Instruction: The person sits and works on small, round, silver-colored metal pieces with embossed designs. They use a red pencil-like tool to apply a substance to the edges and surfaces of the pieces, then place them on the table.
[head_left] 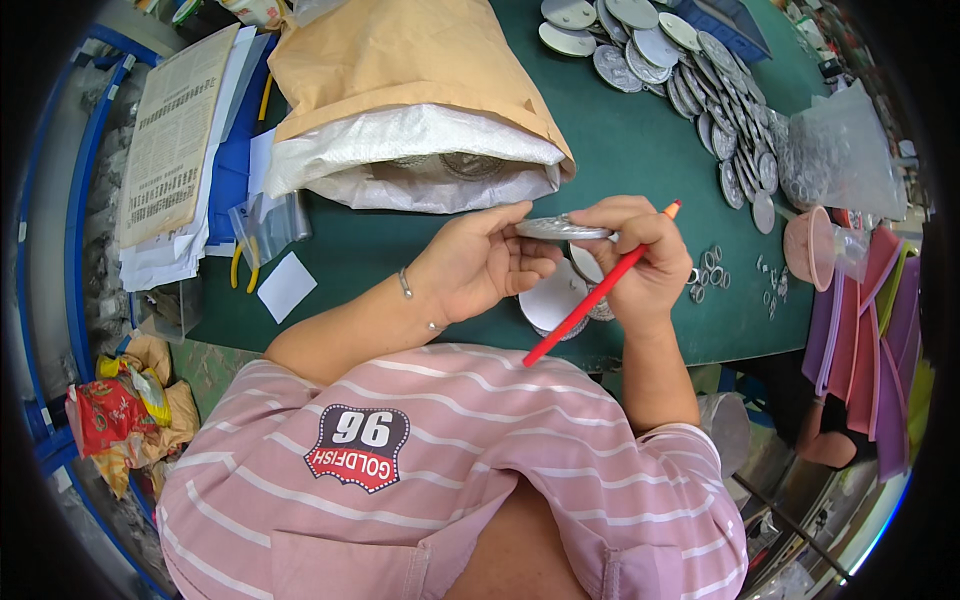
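A round silver metal disc [562,229] with a patterned edge is held tilted, nearly edge-on, over the table. My left hand [480,265] grips its left edge, thumb on top and fingers curled below. At the opposite edge, my right hand [645,262] pinches the disc between thumb and fingers. That same hand also keeps a slim red pencil [588,308], its pointed end up past the knuckles and its other end down toward my shirt. Several more discs [553,300] lie beneath my hands, partly covered by them.
A paper-covered sack [425,135] with a white lining gapes toward me, discs inside. Many loose discs [690,85] spread across the far right of the green table [390,240]. Small metal rings [710,270], a clear bag [845,150], a pink cup [808,248] and paper stacks [175,140] surround them.
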